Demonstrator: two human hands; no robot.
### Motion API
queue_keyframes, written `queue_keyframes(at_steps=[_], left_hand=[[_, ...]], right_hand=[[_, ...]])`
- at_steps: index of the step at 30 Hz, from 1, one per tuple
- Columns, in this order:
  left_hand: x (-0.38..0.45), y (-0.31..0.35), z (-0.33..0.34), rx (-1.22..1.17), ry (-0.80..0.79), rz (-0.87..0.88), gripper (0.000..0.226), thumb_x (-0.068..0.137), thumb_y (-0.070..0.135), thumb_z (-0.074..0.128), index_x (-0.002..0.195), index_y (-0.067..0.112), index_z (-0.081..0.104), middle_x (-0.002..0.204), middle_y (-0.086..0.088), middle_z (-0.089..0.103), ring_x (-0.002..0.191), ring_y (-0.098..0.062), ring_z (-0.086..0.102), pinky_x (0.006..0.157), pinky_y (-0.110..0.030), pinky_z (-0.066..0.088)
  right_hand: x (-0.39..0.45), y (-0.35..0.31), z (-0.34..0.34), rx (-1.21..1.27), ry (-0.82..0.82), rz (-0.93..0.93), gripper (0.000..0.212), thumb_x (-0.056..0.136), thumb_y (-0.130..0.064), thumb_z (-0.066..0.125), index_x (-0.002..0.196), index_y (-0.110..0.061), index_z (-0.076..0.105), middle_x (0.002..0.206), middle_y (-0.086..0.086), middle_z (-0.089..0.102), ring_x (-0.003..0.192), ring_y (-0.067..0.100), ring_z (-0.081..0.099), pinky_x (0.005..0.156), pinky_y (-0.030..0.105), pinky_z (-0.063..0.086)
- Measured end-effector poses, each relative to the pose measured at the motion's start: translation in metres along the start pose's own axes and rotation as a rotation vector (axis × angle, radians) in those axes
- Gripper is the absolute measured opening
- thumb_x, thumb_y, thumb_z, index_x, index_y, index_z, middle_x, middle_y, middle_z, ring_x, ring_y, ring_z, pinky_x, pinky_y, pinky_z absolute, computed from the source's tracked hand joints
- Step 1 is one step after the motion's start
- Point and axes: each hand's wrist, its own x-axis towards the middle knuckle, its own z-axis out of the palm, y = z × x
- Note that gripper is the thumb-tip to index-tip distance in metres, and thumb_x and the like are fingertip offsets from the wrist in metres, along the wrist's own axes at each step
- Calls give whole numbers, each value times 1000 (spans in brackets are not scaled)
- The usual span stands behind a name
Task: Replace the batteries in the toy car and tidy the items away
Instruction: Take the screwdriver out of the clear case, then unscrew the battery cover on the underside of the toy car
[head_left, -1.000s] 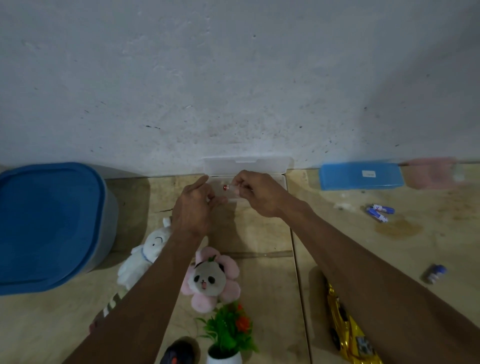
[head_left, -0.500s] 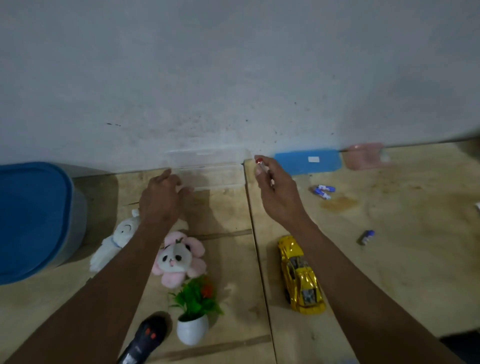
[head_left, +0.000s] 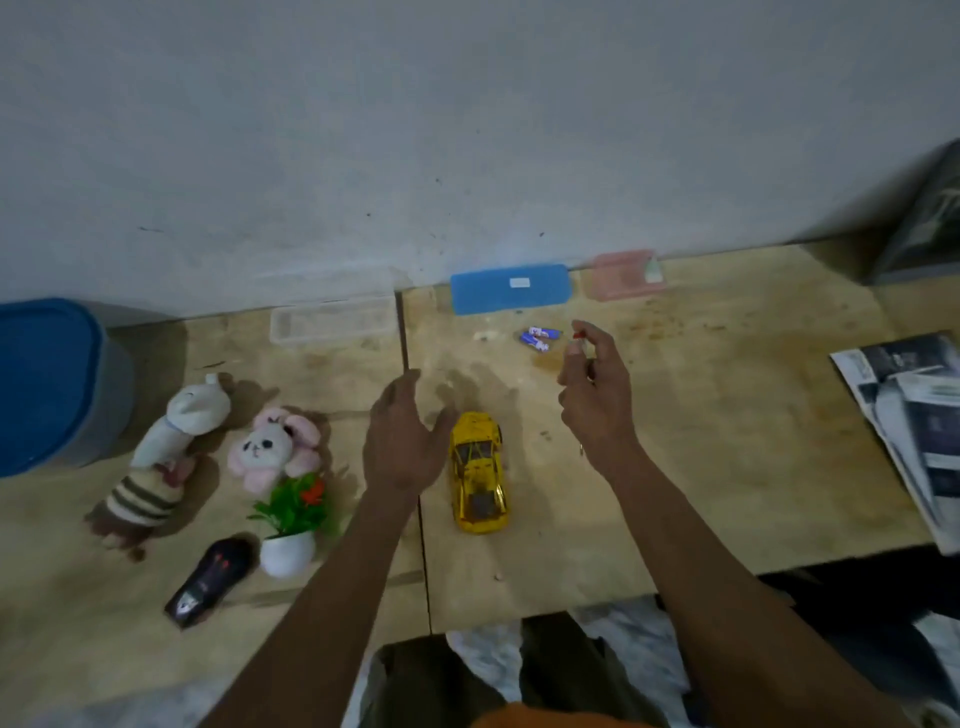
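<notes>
Toy car (head_left: 478, 472) is lying on the wooden table (head_left: 727, 467), yellow, nose pointing toward the wall, just beside our left hand (head_left: 402, 441). We are holding that hand over the table with fingers relaxed and slightly spread, gripping nothing, thumb side nearly touching the car's left flank. Our right hand (head_left: 595, 395) is hovering further back and to the right, pinching a small item with a red tip (head_left: 577, 332) between thumb and forefinger; likely a battery, but it is too small and blurred to confirm. 2 blue-white batteries (head_left: 539, 336) are lying on the table just left of those fingertips, apart from them.

We are judging the step as getting hold of the car. To do it well, we are thinking the left hand should close on the body from the side and flip it so the underside faces up, steadying it before the right hand brings the pinched item in. The car is sitting nearer than the right fingers, well apart from them.
</notes>
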Motion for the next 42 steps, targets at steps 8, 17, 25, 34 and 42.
queue_keyframes(at_steps=[8,17,25,34,42], left_hand=[[-72,36,88,230,-80,-203,83,90,53,64,157,33,19,162,-9,14,143,-37,25,97,-54,46],[-62,39,96,125,-75,-342,86,87,29,69,156,34,19,155,-18,21,134,-44,35,98,-58,46],[-73,62,51,-934,160,-513,83,83,8,80,151,36,40,134,-4,61,109,-21,65,86,-38,55],[-85,98,-2,-1494,-87,-253,70,79,12,76,142,28,50,131,-21,64,107,-40,66,90,-57,54],[-90,116,-15,-1513,-217,-226,65,89,2,64,145,29,47,140,-23,58,118,-45,62,92,-57,54]], right_hand=[[-13,30,-54,-21,-41,22,24,102,-34,49,125,-34,57,69,-4,57,53,5,50,59,31,45],[-17,37,-76,-42,-119,61,25,102,-36,48,126,-38,56,72,3,58,61,14,52,64,37,49],[-13,-12,-76,43,-202,47,24,103,-32,48,124,-40,57,78,4,60,58,7,50,56,28,41],[-24,-81,-91,179,-266,-65,24,103,-32,49,123,-41,59,71,-1,58,56,12,43,46,23,34],[-45,-117,-107,194,-280,-172,26,104,-34,46,128,-39,55,77,3,64,64,11,52,53,25,41]])
